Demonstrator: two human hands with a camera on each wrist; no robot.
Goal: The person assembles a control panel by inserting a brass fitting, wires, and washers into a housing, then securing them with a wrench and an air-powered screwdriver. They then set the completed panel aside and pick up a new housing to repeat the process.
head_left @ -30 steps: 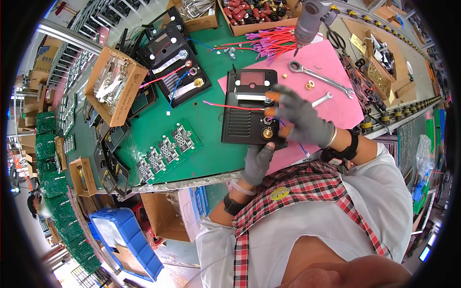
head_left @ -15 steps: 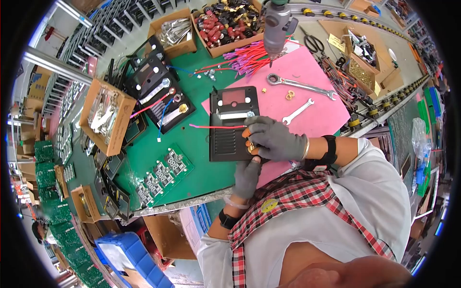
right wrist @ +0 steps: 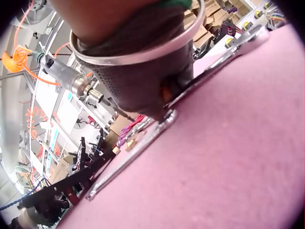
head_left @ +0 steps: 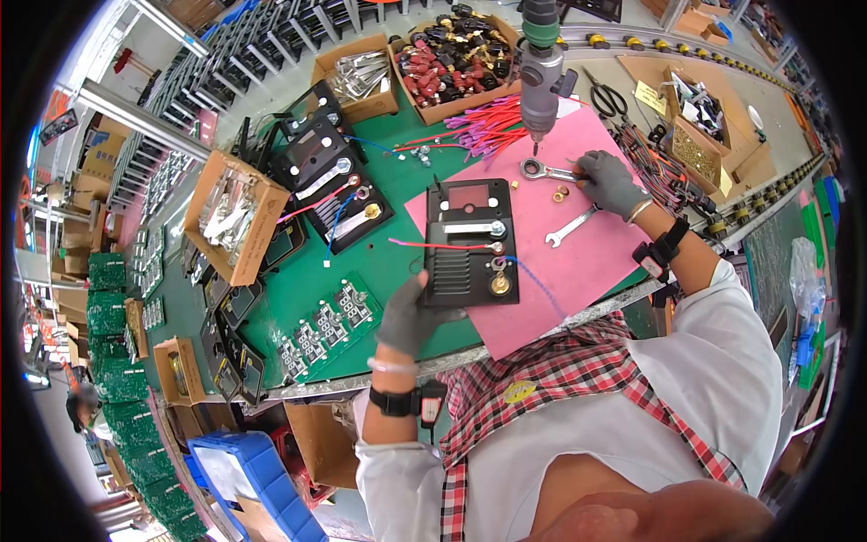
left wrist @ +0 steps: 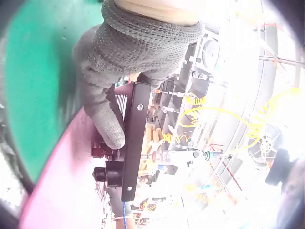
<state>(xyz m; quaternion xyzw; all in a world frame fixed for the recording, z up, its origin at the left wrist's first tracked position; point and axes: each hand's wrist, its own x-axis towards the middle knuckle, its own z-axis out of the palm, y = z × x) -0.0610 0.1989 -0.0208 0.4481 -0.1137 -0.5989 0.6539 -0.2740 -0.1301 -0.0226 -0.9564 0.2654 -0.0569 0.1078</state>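
My gloved left hand (head_left: 404, 316) grips the lower left edge of a black panel (head_left: 445, 294) bearing a red wire, a blue wire and a brass terminal. In the left wrist view the panel (left wrist: 136, 143) stands edge-on, with the left hand (left wrist: 121, 71) around its end. At the pink sheet's far right, my right hand (head_left: 611, 185) has its fingers curled round the handle of the larger wrench (head_left: 535, 169). The right wrist view shows the right hand (right wrist: 143, 76) over that wrench (right wrist: 224, 59), its fingertips partly hidden. A smaller wrench (head_left: 569, 228) lies just below.
Brass nuts (head_left: 561, 193) lie on the pink sheet (head_left: 528, 316). A power driver (head_left: 540, 90) hangs above it. Beyond are pink-red wires (head_left: 483, 129) and a box of red and black parts (head_left: 433, 113). Circuit boards (head_left: 330, 325) and more panels (head_left: 339, 203) are on the left.
My right hand has left the panel's terminal and moved right onto the larger wrench. The left hand has shifted from the panel's bottom edge to its lower left side.
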